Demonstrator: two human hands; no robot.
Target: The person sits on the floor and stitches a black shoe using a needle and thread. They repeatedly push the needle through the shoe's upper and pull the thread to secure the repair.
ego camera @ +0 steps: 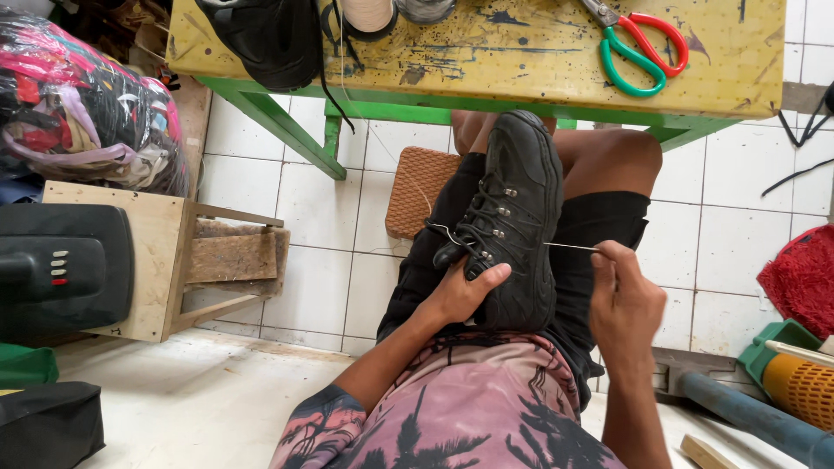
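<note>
Black lace-up shoe (514, 217) lies across the person's lap, toe pointing toward the yellow tabletop (521, 61). Left hand (460, 295) cups the heel end from the side, thumb laid over the upper, fingers wrapped underneath. Right hand (621, 300) is closed in a pinch on a thin needle (572, 247) that points at the shoe's side near the sole. Judgement: brace the shoe firmly, keep the needle level, drive it straight. Scissors (638, 48) lie on the tabletop.

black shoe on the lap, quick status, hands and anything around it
Left hand cupping the black shoe on the lap. Right hand pinching a thin needle at its side. Nothing blocking; scissors lie on the yellow table above.
</note>
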